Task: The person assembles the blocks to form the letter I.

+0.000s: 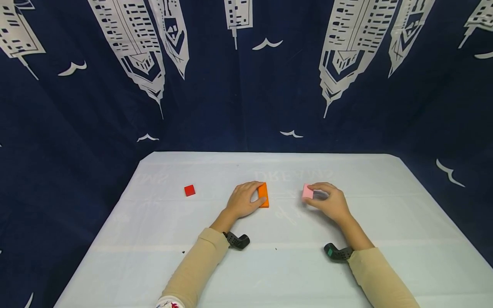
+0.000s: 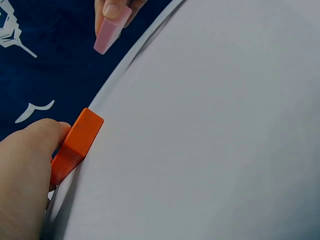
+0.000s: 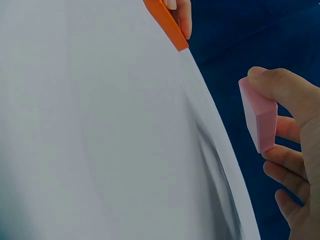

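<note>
Both hands pinching, a block apiece.
Left hand (image 1: 243, 201) grips orange block (image 1: 264, 191); right hand (image 1: 332, 202) pink block (image 1: 307, 193), seemingly off the table (image 1: 277, 269), underside hidden. Red block (image 1: 189, 191) lies apart, leftward. Best: orange steady, pink level.

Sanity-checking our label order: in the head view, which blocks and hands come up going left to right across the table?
Red block → left hand → orange block → pink block → right hand.
</note>
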Action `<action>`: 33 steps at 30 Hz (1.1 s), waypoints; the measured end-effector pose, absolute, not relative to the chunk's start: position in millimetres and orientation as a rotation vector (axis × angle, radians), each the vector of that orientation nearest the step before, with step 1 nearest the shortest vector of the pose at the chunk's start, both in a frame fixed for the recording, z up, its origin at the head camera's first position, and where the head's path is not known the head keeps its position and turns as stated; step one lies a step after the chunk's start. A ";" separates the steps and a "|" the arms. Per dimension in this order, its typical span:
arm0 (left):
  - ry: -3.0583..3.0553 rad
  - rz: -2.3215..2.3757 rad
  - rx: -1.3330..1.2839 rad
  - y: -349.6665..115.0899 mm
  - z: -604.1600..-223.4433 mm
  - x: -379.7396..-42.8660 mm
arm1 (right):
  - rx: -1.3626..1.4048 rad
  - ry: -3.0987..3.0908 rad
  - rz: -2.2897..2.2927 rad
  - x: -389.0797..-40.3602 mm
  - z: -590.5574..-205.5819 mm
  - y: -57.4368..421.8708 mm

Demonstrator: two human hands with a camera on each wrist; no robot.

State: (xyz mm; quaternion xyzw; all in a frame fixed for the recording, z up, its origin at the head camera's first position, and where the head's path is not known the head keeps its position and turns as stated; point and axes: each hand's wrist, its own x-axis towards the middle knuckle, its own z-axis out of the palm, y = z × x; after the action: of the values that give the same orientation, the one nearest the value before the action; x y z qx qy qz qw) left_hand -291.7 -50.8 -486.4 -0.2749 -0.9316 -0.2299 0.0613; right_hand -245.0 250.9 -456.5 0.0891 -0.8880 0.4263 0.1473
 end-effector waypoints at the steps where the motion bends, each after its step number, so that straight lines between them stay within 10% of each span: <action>1: -2.814 -0.695 -0.834 -50.8 -486.2 -291.6 | 0.268 -2.548 1.227 -244.9 -456.0 249.1; 33: -2.802 -0.702 -0.835 -50.6 -483.7 -289.8 | 0.486 -2.492 1.271 -232.8 -445.5 207.6</action>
State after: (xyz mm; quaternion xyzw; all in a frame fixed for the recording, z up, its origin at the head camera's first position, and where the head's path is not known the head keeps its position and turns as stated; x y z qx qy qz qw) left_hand -289.8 -50.6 -483.7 -0.2771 -0.9297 -0.2330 0.0674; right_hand -232.8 207.6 -445.5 0.1692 -0.8677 0.4425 0.1506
